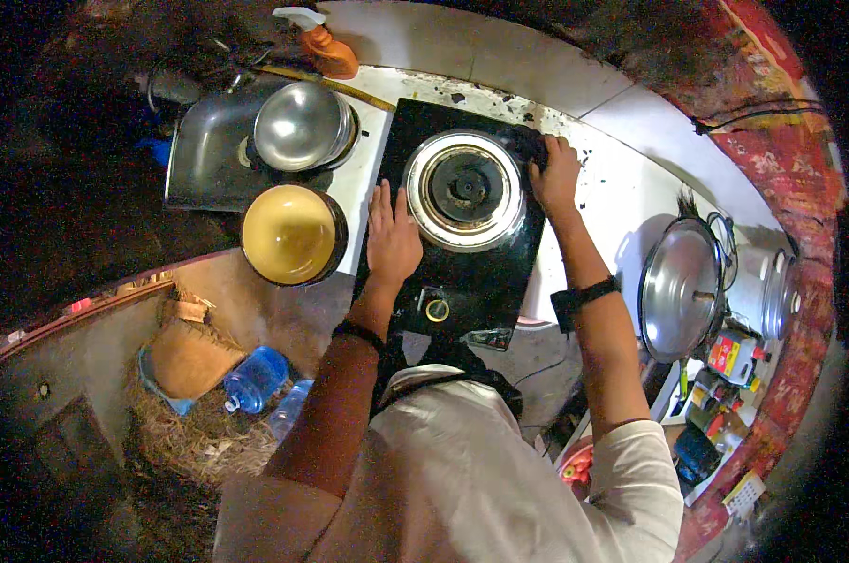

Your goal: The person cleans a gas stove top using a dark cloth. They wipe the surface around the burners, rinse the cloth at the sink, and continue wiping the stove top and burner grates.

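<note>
A black gas stove [460,271] with one round burner [465,188] lies before me on the white counter. My left hand [394,243] rests flat on the stove's left side, fingers apart, beside the burner ring. At the stove's upper right corner, my right hand [557,172] is closed on a dark, crumpled cloth [525,146]. The burner carries no pot. A round knob [437,310] is at the stove's near edge. Dark flecks of debris [528,116] are scattered on the counter behind and to the right of the stove.
Left of the stove stand stacked metal bowls [301,127] and a yellow-lined bowl [289,236], beside a steel sink [206,151]. An orange spray bottle [331,53] stands behind. On the right are a large metal lid [681,288], a metal pot [755,288] and several bottles [730,357].
</note>
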Action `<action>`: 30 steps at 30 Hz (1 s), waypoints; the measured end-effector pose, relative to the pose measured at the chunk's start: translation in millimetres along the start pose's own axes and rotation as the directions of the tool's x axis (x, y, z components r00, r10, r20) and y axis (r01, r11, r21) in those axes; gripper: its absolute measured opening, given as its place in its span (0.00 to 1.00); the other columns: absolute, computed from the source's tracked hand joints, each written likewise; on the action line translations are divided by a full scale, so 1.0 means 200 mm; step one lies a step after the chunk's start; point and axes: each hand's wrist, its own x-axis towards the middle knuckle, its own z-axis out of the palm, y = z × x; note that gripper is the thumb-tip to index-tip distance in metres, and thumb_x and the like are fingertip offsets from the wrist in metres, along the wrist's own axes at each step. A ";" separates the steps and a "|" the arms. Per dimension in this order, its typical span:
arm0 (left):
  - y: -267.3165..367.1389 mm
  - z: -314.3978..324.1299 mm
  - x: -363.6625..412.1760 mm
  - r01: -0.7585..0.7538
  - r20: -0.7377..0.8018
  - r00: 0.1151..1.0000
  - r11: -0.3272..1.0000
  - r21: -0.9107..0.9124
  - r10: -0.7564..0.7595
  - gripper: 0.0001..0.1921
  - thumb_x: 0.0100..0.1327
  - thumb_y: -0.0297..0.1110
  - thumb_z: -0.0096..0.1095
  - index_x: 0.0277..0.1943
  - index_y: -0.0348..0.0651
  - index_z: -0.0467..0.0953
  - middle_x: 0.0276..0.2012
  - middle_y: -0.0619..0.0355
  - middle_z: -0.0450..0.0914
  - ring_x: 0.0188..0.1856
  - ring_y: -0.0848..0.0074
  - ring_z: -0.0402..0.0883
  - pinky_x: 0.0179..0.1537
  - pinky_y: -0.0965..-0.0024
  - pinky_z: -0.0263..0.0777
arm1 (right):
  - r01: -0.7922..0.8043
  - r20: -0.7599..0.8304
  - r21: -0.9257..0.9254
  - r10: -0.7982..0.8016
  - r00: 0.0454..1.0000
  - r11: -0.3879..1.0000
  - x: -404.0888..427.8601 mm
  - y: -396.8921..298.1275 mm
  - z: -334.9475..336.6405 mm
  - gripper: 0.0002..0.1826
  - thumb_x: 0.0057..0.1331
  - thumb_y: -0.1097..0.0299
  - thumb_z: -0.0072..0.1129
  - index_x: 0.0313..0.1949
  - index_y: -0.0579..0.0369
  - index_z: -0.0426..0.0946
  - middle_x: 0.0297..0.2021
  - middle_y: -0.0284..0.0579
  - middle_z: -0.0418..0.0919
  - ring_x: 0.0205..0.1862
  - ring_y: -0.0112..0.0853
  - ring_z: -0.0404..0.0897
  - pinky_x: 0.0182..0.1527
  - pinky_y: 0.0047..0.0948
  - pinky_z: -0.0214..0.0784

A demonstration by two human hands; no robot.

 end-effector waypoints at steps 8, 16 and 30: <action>-0.04 0.05 -0.03 -0.087 -0.079 0.993 0.995 -0.055 0.083 0.26 0.64 0.26 0.54 0.65 0.30 0.65 0.69 0.42 0.62 0.73 0.50 0.56 0.74 0.50 0.48 | -0.027 0.030 -0.023 0.028 0.999 0.999 -0.36 -0.03 -0.12 0.27 0.51 0.71 0.66 0.52 0.56 0.71 0.46 0.51 0.73 0.46 0.51 0.72 0.48 0.47 0.66; -0.05 0.03 -0.14 -0.165 -0.052 0.986 0.982 -0.092 0.161 0.23 0.63 0.28 0.55 0.61 0.32 0.71 0.63 0.46 0.69 0.68 0.50 0.64 0.70 0.50 0.56 | 0.096 -0.004 -0.071 -0.096 0.995 0.993 -0.63 -0.14 -0.16 0.25 0.51 0.65 0.68 0.49 0.56 0.72 0.47 0.51 0.73 0.47 0.49 0.71 0.48 0.47 0.64; -0.48 -0.23 -0.80 -0.513 -0.075 0.853 0.805 -0.299 0.516 0.12 0.61 0.29 0.60 0.48 0.39 0.78 0.43 0.51 0.78 0.49 0.58 0.75 0.52 0.56 0.71 | 0.051 0.124 0.001 -0.051 0.991 0.999 -0.98 -0.31 -0.20 0.28 0.51 0.68 0.70 0.53 0.56 0.73 0.49 0.53 0.75 0.48 0.53 0.72 0.52 0.48 0.66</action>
